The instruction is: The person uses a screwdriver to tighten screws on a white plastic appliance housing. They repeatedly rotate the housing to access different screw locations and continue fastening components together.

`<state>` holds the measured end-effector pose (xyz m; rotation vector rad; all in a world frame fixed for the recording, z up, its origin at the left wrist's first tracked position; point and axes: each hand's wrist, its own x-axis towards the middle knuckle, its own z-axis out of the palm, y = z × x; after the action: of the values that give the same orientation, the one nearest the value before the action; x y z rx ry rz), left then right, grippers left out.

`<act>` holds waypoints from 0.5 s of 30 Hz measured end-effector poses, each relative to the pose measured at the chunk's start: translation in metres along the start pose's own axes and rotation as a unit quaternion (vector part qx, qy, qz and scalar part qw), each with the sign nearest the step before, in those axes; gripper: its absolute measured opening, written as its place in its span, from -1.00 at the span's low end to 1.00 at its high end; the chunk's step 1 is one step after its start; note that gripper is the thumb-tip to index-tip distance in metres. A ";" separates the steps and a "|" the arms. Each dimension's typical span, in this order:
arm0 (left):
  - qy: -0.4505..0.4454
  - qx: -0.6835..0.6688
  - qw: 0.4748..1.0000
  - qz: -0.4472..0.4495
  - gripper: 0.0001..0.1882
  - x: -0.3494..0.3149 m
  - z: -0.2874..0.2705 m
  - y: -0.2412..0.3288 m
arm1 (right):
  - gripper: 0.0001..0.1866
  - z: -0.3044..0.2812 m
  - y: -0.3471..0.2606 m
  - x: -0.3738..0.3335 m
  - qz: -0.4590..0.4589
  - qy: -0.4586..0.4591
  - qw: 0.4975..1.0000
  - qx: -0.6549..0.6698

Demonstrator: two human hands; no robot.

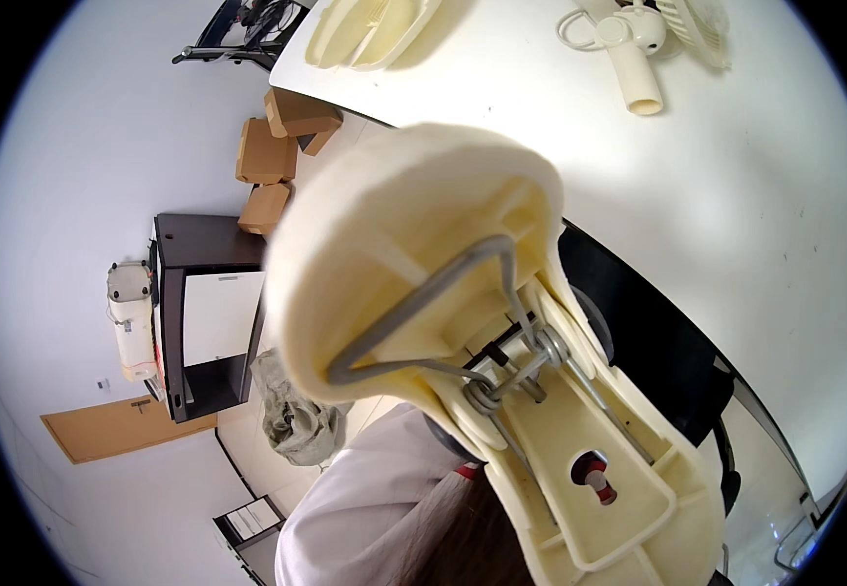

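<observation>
A large cream plastic clamp (414, 215), shaped like the clip base of a small fan, fills the middle close up. Its ribbed inside faces me. A bent grey metal spring (414, 303) lies across it, with coils on both sides of a crossbar. A keyhole-shaped opening shows a small red and pinkish piece (596, 481) that I cannot identify. Neither of my hands shows, so what supports the clamp is hidden. Pale grey clothing (365, 498) shows beneath the clamp, partly covered by it.
On the white table (717, 215) lie a cream fan head with a tubular neck (634, 73) and, far left, an oval cream shell (370, 34). Cardboard boxes (267, 151), a dark cabinet (209, 239) and a grey-green bag (296, 415) stand beyond the table's left side.
</observation>
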<state>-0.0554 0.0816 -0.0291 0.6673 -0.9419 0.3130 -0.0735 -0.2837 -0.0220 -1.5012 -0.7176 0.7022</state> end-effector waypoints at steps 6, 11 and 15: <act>-0.032 0.002 0.999 0.009 -0.66 0.002 -0.005 -0.001 | -0.44 0.002 0.004 0.001 -0.008 0.016 1.000 0.022; -0.054 -0.032 0.998 -0.015 -0.65 0.007 -0.007 -0.003 | -0.43 0.004 0.007 -0.004 0.004 0.028 0.999 0.023; -0.027 -0.044 0.999 -0.001 -0.66 0.006 -0.002 -0.003 | -0.43 0.002 0.004 -0.002 0.009 0.018 1.000 0.009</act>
<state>-0.0489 0.0811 -0.0258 0.5977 -1.0008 0.2514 -0.0764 -0.2845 -0.0257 -1.5023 -0.6700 0.6931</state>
